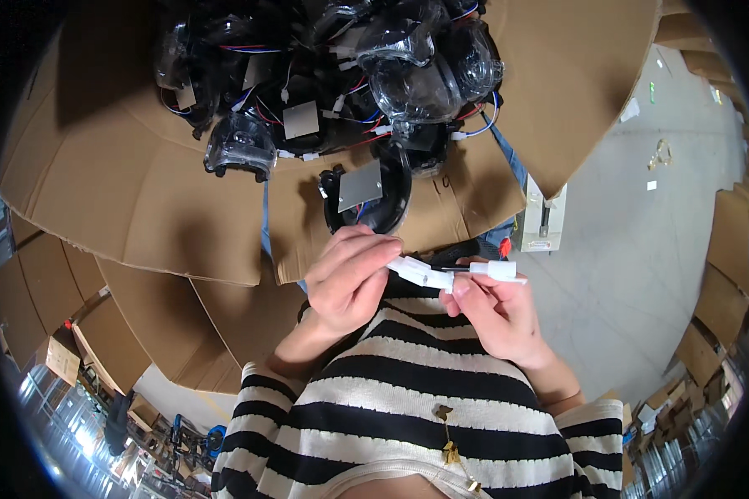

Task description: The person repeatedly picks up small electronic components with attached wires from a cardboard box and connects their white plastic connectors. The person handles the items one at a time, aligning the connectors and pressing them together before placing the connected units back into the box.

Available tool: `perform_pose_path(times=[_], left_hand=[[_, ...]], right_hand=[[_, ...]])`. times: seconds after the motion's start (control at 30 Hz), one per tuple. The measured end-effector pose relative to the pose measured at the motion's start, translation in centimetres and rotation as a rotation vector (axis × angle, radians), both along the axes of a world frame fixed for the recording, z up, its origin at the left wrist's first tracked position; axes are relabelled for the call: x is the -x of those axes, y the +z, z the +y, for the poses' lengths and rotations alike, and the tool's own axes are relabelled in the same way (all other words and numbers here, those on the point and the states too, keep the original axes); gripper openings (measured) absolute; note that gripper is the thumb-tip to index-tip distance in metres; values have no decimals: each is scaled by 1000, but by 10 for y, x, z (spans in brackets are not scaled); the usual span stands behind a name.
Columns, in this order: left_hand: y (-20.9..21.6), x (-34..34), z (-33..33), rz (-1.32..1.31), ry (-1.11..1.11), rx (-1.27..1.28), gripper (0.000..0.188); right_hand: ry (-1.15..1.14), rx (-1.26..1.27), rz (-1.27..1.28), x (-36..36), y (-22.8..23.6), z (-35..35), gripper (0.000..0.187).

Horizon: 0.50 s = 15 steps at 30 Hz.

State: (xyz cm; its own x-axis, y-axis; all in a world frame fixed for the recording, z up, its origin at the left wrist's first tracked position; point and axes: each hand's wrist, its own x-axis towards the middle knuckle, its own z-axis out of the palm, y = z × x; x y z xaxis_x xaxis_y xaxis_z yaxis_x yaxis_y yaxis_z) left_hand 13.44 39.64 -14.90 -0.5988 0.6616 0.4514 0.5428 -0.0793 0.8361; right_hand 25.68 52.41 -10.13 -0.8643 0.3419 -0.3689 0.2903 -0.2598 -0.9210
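In front of my chest, my left hand pinches one end of a white plastic wire connector. The fingers of my right hand are closed on its other end, so it spans the gap between both hands. Above my right fingertips sits a second white connector piece, with a short dark wire running toward the first. Just beyond my left hand is a black lamp-like housing carrying a grey metal plate. Coloured wires come from the housing down toward my left fingers, which hide where they end.
Beyond the housing, several similar black units with clear covers and loose wires lie piled among open cardboard flaps. A grey floor with small scraps stretches to the right. A white device stands beside the cardboard. Boxes fill the left.
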Motion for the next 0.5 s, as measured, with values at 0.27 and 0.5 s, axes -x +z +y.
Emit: perform_pose_path(times=[0.27,0.5], left_hand=[[-3,5,3,106,-48,20,27],[0,14,-10,-430,-183,189,22]], right_hand=[[38,-296,-48,10,-5,3,10],[62,-261,-50,-4,12,30,8]])
